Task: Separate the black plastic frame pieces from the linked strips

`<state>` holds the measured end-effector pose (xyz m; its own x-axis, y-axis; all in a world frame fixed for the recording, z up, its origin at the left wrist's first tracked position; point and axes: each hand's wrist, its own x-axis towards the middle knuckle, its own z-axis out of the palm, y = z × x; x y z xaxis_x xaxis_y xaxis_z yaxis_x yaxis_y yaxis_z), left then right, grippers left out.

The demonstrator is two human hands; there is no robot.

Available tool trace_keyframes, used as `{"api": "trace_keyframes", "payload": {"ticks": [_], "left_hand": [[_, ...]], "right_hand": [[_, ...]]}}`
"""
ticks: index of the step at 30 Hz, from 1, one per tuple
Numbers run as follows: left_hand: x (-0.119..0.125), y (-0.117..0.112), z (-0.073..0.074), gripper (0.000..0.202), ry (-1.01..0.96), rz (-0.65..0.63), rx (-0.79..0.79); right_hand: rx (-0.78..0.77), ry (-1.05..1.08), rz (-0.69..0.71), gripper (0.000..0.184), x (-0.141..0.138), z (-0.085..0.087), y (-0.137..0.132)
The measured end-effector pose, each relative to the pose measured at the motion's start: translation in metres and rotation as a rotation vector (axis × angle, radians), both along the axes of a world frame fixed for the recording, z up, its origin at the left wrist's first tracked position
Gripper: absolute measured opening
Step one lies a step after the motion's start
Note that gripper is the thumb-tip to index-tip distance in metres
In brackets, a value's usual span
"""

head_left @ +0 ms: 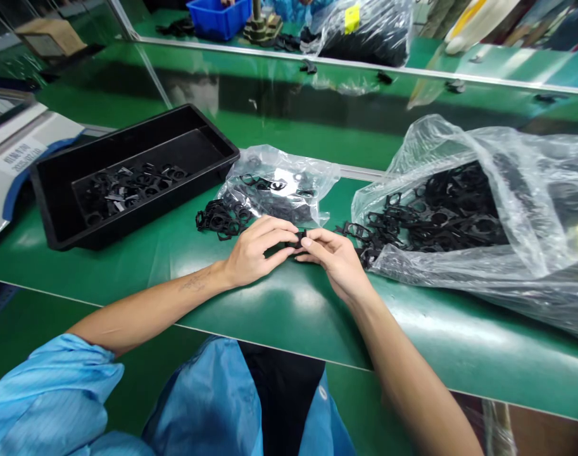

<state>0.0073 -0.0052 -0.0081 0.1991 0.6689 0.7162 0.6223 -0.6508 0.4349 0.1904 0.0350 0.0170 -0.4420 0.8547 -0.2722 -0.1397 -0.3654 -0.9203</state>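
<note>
Between my two hands, just above the green table, is a small black plastic part (297,239), largely covered by my fingers. My left hand (257,250) pinches it from the left with thumb and fingers. From the right, my right hand (333,258) grips the same part, thumb on top. A loose pile of black ring-shaped parts (222,217) lies beyond my left hand. Close to my right hand, more black ring parts (440,212) spill from the mouth of a big clear plastic bag (530,183). Behind both hands a smaller clear bag (312,174) holds similar pieces.
A black tray (194,180) with black parts in its bottom stands at the left, beside a white and blue device (20,158). Behind a clear panel with a metal rail (364,69) are a blue bin (219,19) and another filled bag (364,31).
</note>
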Motion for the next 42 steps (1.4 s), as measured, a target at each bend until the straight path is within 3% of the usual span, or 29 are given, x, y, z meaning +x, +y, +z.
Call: {"api": "trace_keyframes", "payload": {"ticks": [22, 42], "left_hand": [[-0.0015, 0.0005, 0.0013, 0.007, -0.060, 0.024, -0.014], [0.0004, -0.0004, -0.0002, 0.007, 0.005, -0.014, -0.023]], "right_hand": [[0.003, -0.021, -0.035, 0.040, 0.0007, -0.0003, 0.0015], [0.011, -0.015, 0.009, 0.038, 0.0008, 0.0002, 0.0011]]}}
